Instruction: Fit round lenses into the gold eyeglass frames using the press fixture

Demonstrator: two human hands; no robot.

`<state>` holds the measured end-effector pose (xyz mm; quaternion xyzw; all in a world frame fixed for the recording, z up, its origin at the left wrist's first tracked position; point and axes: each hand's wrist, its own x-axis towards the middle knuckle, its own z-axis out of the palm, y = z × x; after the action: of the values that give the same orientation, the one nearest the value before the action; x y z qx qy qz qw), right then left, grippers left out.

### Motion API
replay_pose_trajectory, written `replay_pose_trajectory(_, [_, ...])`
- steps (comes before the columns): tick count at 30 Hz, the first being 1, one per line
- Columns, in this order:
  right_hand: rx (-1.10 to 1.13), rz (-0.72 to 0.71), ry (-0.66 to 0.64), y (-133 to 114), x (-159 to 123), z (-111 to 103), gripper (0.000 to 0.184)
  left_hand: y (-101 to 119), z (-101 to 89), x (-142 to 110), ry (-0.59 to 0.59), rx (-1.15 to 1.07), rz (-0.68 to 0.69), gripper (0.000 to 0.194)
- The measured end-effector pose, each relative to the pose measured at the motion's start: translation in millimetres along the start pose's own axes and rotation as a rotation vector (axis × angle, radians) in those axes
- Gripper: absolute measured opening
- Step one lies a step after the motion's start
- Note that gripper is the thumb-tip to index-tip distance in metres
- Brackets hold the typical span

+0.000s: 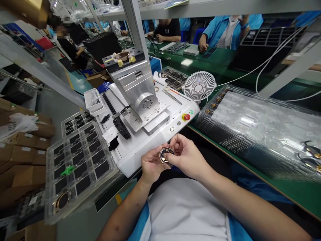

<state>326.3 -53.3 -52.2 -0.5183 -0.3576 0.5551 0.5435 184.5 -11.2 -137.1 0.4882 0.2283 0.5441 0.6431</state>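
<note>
Both my hands hold a round watch case with a gold rim and a dark inside, just in front of the machine's white base. My left hand is closed around its left side. On the other side my right hand grips it, the thumb laid over the inner face. The fingertips behind the case are partly hidden. Beyond the hands stands a metal machine with a fixture on top, in which a ring-shaped part sits. A red button is on the base's front.
At left, a clear tray has dark compartments, a round gold-rimmed part and a green piece. Stacked clear trays lie at right. A white fan and tweezers are behind the base. Co-workers sit across the bench.
</note>
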Motion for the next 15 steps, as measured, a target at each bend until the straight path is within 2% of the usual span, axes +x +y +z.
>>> replay_pose_trajectory(5, [0.068,-0.009,-0.031,4.7,2.7,-0.2,0.035,-1.9,1.4,-0.8,0.039,-0.006,0.041,0.053])
replay_pose_trajectory(11, [0.025,0.153,-0.116,13.1,6.4,-18.3,0.047,-2.7,1.9,-3.4,0.020,0.069,0.074,0.052])
replay_pose_trajectory(15, [0.116,0.187,-0.180,28.7,6.9,-21.8,0.056,-4.9,-2.1,-10.7,-0.026,0.123,0.066,0.054])
